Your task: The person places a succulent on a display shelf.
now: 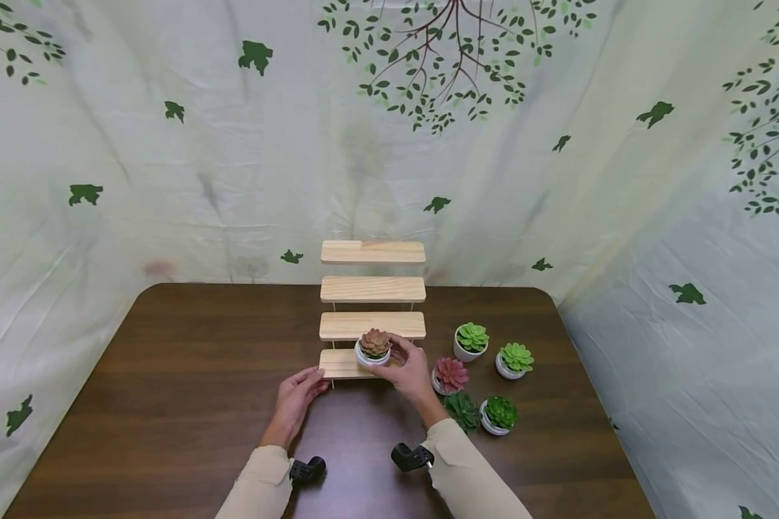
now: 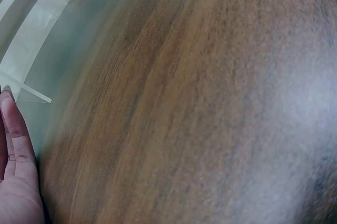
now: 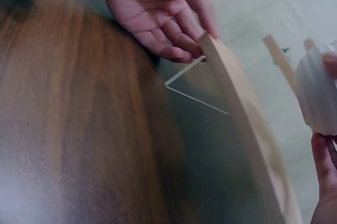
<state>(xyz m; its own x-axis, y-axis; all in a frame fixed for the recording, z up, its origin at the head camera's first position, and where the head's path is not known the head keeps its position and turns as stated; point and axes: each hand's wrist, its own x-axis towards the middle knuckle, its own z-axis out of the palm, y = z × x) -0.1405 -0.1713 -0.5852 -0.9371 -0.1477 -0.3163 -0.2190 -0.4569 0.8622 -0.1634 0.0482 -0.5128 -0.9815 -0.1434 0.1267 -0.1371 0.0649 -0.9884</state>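
A stepped display stand of light wooden shelves [image 1: 373,288] stands at the back of the table. My left hand [image 1: 296,398] grips the left end of its lowest shelf [image 1: 340,365]. In the right wrist view, that hand [image 3: 158,16] has its thumb and fingers at the board's corner [image 3: 231,81]. A brownish-pink succulent [image 1: 374,343] in a white ribbed pot [image 3: 318,89] is pinched in my right hand [image 1: 410,373], over the right part of the lowest shelf. Whether the pot touches the board I cannot tell. The left wrist view shows only part of the left hand [image 2: 18,166].
Several other potted succulents stand right of the stand: light green ones [image 1: 472,337] [image 1: 516,357], a red-pink one [image 1: 451,375] and dark green ones [image 1: 461,409] [image 1: 500,412]. The dark brown table [image 1: 188,404] meets a leaf-print curtain [image 1: 201,144] behind.
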